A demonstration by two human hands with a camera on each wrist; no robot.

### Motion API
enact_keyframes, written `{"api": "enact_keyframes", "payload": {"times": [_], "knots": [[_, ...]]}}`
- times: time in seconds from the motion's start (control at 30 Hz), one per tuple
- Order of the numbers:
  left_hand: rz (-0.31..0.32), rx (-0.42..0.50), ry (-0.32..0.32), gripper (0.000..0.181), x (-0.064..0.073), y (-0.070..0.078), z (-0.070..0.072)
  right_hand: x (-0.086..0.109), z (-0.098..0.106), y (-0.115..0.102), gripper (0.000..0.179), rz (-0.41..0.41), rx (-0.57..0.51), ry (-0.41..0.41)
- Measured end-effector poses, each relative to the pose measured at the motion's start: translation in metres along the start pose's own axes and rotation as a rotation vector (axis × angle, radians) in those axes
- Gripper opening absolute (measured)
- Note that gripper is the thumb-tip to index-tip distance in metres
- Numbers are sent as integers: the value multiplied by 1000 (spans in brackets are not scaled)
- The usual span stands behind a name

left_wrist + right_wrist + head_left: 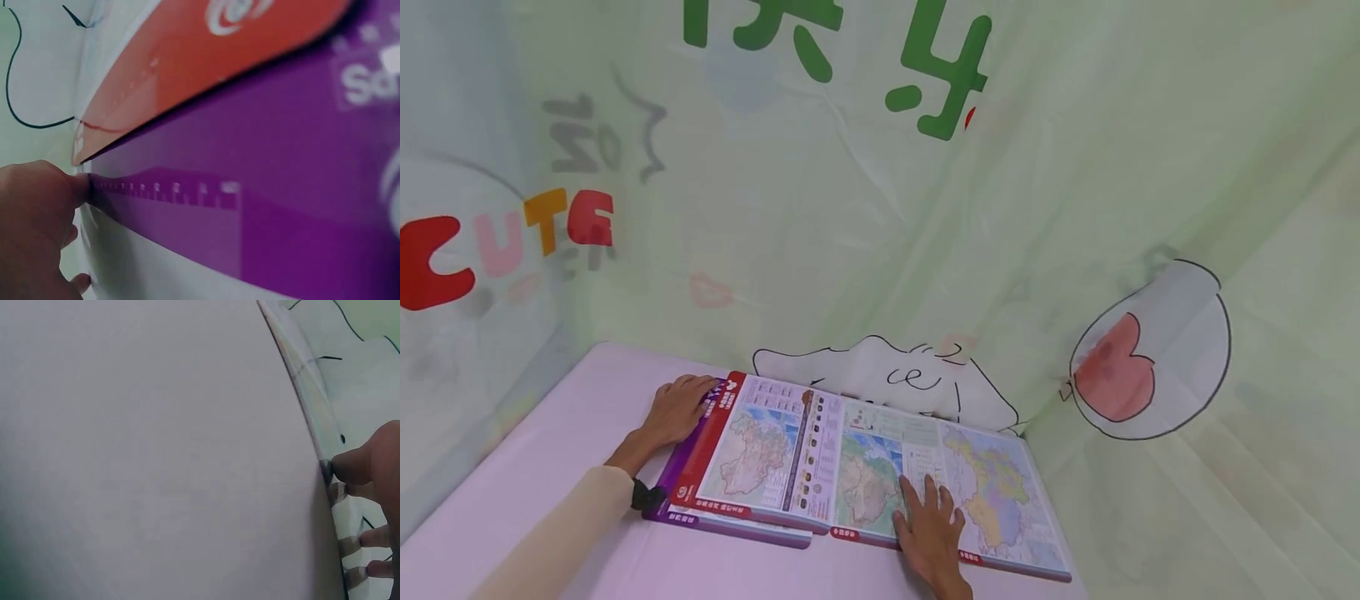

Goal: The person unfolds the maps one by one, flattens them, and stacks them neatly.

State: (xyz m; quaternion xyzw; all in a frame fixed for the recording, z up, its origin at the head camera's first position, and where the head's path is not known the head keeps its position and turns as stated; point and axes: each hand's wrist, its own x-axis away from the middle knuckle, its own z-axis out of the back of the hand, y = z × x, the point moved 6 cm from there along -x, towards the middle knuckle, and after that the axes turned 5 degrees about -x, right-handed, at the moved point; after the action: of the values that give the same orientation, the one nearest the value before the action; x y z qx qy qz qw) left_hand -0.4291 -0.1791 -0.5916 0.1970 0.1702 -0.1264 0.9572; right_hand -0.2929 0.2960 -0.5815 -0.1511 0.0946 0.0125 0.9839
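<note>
Several glossy map sheets lie overlapped on the table, shifted from left to right. My left hand [679, 408] rests at the left edge of the bottom sheet, a purple-bordered map [730, 528]. In the left wrist view its fingertips touch that purple border beside a printed ruler scale. Over the purple sheet lies a red-bordered map [752, 471], with a middle map [868, 479] and a right-hand map [1000, 483] showing beyond it. My right hand [931, 533] has its fingers spread, touching the front part of the middle and right-hand maps. In the right wrist view the fingertips reflect in the glossy surface.
A pale pinkish table [497, 500] carries the sheets. A light green printed curtain [850, 233] hangs right behind the table and along its right side, with cartoon drawings and lettering. Another pale curtain [460, 350] closes off the left.
</note>
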Motion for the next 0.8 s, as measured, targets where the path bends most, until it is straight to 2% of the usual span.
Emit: {"api": "enact_keyframes", "payload": {"times": [0.17, 0.27, 0.37, 0.47, 0.57, 0.8], "knots": [[-9, 7, -10, 52, 5, 1, 1, -1, -5, 4, 56, 51, -45, 43], [-1, 18, -14, 54, 11, 5, 4, -2, -5, 6, 56, 42, -62, 26], [12, 45, -24, 55, 20, 9, 8, -2, -2, 4, 56, 42, -70, 24], [23, 75, -24, 57, 29, 9, 8, 1, 6, -4, 56, 53, -89, 36], [27, 106, -9, 58, 38, 9, 7, 1, 6, -5, 56, 59, -101, 49], [1, 147, 30, 59, 63, 14, 12, -2, 4, -4, 58, 15, -86, -7]]}}
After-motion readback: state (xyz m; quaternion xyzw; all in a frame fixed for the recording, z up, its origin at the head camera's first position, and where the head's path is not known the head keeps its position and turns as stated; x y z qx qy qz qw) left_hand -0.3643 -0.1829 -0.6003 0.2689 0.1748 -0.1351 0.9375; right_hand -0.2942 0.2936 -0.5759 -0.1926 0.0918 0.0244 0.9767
